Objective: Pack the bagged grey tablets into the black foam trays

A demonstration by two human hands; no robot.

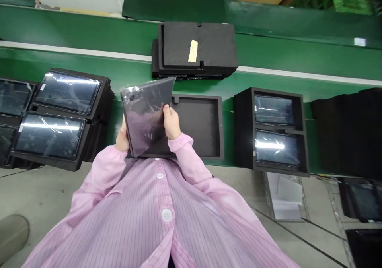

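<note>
I hold a dark tablet wrapped in a clear plastic bag upright in front of my chest. My right hand grips its right edge, thumb on the face. My left hand is behind its left edge and mostly hidden; only the back of the hand shows. Behind the tablet an empty black foam tray lies on the green bench.
Black foam trays holding tablets sit at the left, and another pair of tablets in a foam tray sits at the right. A stack of closed foam trays with a yellow label lies farther back. More black foam is at the far right.
</note>
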